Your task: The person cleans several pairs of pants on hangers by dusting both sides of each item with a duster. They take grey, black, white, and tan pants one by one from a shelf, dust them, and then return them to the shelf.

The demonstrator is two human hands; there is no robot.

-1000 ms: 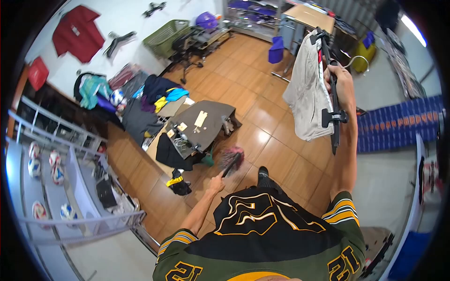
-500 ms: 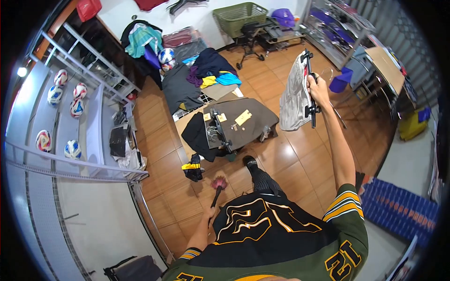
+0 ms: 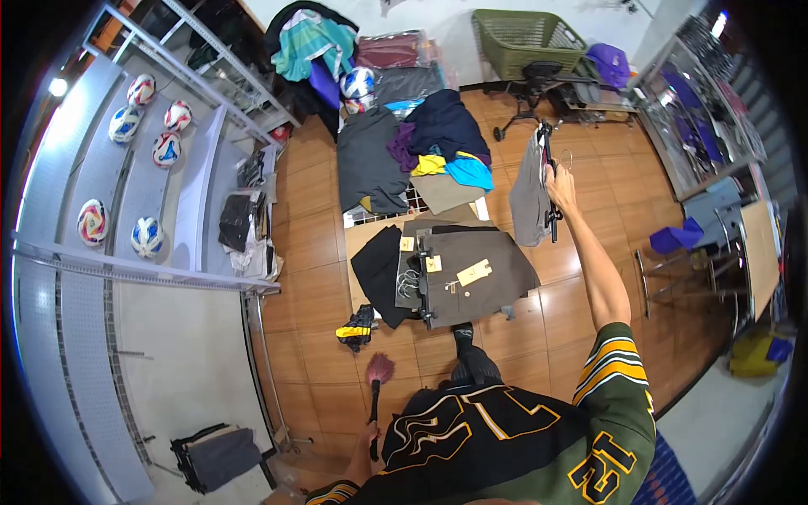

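Observation:
Out in front to the right, my right hand (image 3: pixel 561 187) is closed around a black clip hanger (image 3: pixel 551 220). From its clips hangs a light grey garment (image 3: pixel 528 206), seen nearly edge-on. Low on the left, my left hand (image 3: pixel 368 432) grips the black handle of a duster (image 3: pixel 380 369) with pinkish-purple bristles, which points forward over the floor. Between the hands lie dark grey-brown trousers (image 3: pixel 501 290) with paper tags, a black hanger (image 3: pixel 423 286) along their waist edge. A black garment (image 3: pixel 373 269) is beside them.
A black-and-yellow bundle (image 3: pixel 357 330) is near the duster. Beyond the trousers sits a pile of folded clothes (image 3: pixel 438 126). Shelves with several balls (image 3: pixel 146 237) line the left. At the back stand a green basket (image 3: pixel 526 50) and, right, a glass display case (image 3: pixel 699 109).
My view has turned, so the room sits further right in the picture. The grey garment has swung to a narrower angle on its hanger. Both hands keep their hold.

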